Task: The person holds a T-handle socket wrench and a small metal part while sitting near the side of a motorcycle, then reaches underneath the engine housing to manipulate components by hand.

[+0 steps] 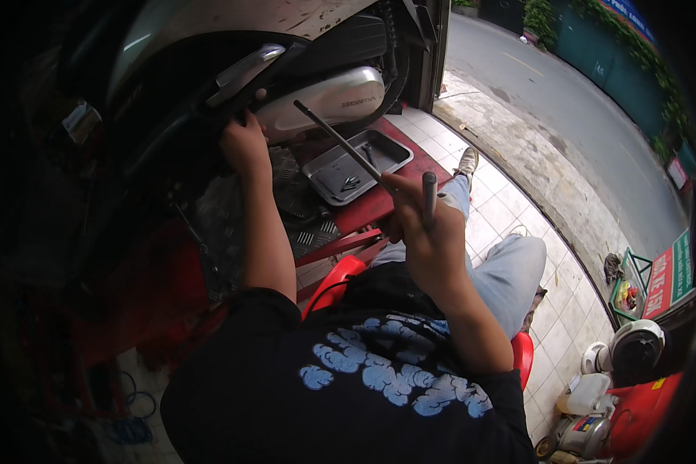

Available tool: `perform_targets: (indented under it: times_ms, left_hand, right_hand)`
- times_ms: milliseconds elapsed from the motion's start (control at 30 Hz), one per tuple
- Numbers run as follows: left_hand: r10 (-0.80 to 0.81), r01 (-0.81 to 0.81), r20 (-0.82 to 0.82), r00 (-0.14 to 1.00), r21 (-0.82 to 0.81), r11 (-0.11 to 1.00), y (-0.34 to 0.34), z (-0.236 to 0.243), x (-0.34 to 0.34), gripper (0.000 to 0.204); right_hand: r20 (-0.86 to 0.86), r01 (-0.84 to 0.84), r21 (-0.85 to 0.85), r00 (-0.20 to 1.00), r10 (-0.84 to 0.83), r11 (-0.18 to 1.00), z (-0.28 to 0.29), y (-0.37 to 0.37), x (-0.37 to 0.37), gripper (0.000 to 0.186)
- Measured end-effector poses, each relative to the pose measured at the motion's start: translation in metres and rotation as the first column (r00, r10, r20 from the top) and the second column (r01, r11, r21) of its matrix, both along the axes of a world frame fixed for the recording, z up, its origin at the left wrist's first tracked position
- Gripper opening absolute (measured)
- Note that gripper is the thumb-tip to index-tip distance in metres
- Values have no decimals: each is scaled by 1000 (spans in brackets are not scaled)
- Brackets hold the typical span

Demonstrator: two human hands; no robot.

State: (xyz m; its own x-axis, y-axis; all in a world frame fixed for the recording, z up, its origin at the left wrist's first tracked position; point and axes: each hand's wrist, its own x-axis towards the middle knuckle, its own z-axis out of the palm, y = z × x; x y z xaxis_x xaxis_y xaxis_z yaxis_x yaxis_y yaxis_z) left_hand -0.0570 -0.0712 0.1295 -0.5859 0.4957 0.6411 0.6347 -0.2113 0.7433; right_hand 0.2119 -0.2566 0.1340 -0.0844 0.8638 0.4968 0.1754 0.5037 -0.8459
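My right hand is closed around the handle of a T-handle wrench. The wrench's long thin shaft points up and left toward the scooter, its tip apart from the silver engine cover. With curled fingers, my left hand reaches into the scooter's side, below the chrome-topped part. Whatever its fingers grip there is hidden in shadow. Between my hands a metal tray holds several small bolts and a dark tool.
The scooter stands on a red lift table with a metal tread plate. A red stool is under me. Bottles and a small tank stand at lower right, near a green-and-red sign. A road lies beyond the tiled floor.
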Motion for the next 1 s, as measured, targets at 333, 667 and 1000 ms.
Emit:
perform_targets:
  times_ms: [333,667,1000]
  left_hand:
    - [-43,28,94,995,150,988,-5,1,5,23]
    - [-515,487,-192,835,-177,855,9,-124,58,29]
    - [-644,477,-220,732,-509,716,87,-208,49,22]
  right_hand:
    - [-75,-28,8,997,28,1000,2,-6,3,32]
    - [-183,85,-114,978,-105,990,-1,20,22,26]
    - [-443,-229,-390,896,36,892,-135,137,110,29]
